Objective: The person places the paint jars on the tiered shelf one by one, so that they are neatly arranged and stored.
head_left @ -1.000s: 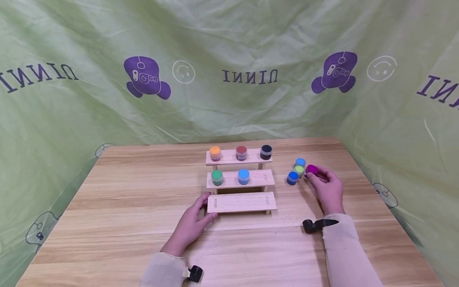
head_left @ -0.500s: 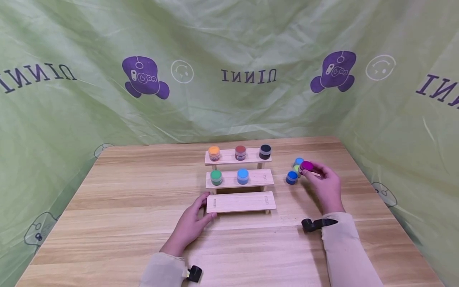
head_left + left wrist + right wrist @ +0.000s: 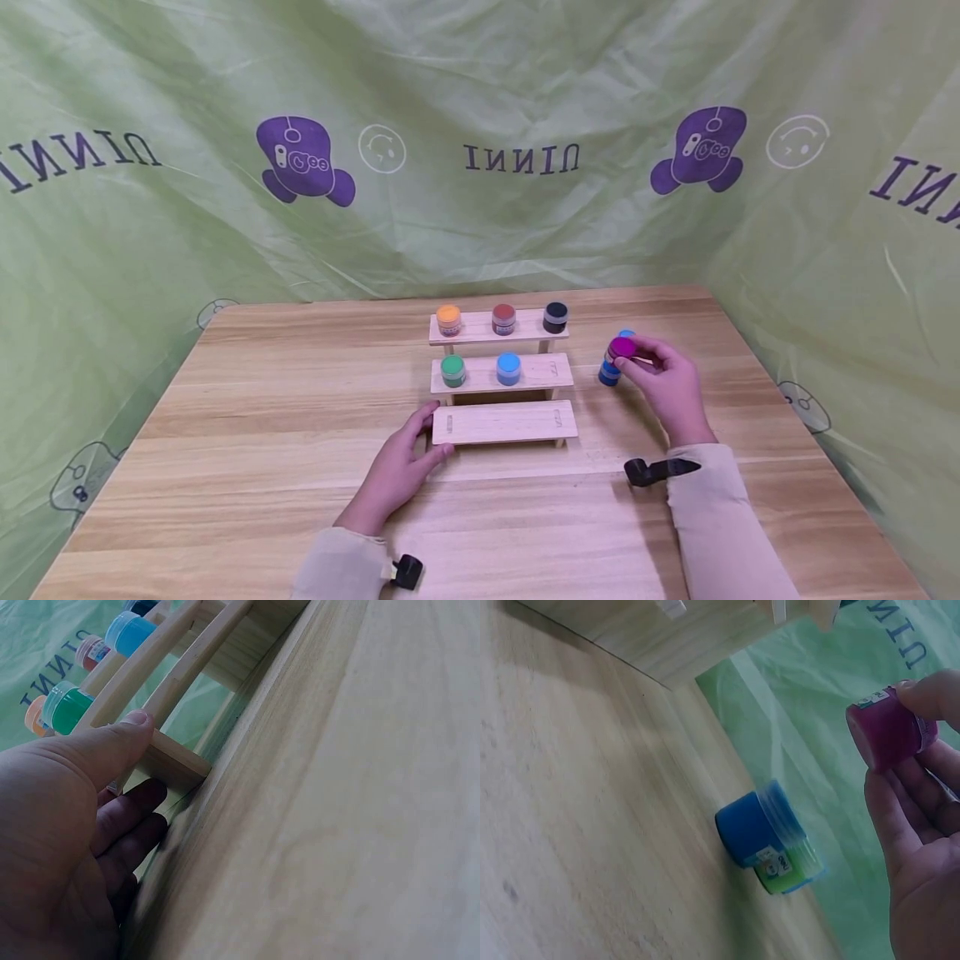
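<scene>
A small magenta paint jar (image 3: 622,348) is pinched between the thumb and fingers of my right hand (image 3: 670,390), raised off the table. In the right wrist view the jar (image 3: 885,733) is tilted, its label by the thumb. Beneath it, a dark blue jar (image 3: 744,829) and a lime green jar (image 3: 786,871) stand close together on the table. My left hand (image 3: 401,468) holds the left end of the three-step wooden rack (image 3: 504,423); in the left wrist view the thumb lies against the step's edge, other fingers partly hidden behind.
Orange (image 3: 448,320), brown-red (image 3: 504,319) and black (image 3: 555,317) jars stand on the top step. Green (image 3: 453,371) and light blue (image 3: 508,368) jars stand on the middle step. Another blue jar (image 3: 627,333) shows behind the magenta one. A green curtain surrounds the table.
My right hand has lifted the magenta jar from beside the other jars and moved it left, over them. The left hand and the rack stay put.
</scene>
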`<action>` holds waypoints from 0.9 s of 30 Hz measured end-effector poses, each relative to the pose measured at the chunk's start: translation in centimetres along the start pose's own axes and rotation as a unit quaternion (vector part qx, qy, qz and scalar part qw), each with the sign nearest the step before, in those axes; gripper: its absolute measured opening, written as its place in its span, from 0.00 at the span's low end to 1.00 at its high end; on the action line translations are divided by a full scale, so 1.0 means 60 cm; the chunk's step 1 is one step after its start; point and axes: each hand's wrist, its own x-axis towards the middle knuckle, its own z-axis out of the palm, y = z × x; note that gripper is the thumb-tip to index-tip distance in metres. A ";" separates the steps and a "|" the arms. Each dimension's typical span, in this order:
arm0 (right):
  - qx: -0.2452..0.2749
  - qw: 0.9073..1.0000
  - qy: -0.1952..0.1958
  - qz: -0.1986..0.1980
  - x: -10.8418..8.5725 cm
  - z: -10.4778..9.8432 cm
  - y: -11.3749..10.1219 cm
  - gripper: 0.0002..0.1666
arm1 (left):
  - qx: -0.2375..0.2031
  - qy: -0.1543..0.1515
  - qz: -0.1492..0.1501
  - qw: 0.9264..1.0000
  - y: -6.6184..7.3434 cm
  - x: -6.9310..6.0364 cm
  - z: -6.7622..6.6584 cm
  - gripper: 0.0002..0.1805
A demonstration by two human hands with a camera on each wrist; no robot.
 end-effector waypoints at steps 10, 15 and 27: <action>-0.021 0.999 -0.026 -0.040 -0.001 0.018 -0.007 0.26 | 0.004 0.001 0.009 1.000 -0.003 0.001 0.000 0.40; -0.014 0.998 -0.049 -0.048 -0.003 0.026 -0.008 0.26 | -0.001 -0.001 0.000 1.000 -0.001 0.001 0.000 0.40; -0.018 0.994 -0.087 -0.068 -0.014 0.048 -0.019 0.25 | 0.002 0.001 0.001 1.000 0.000 0.000 -0.001 0.40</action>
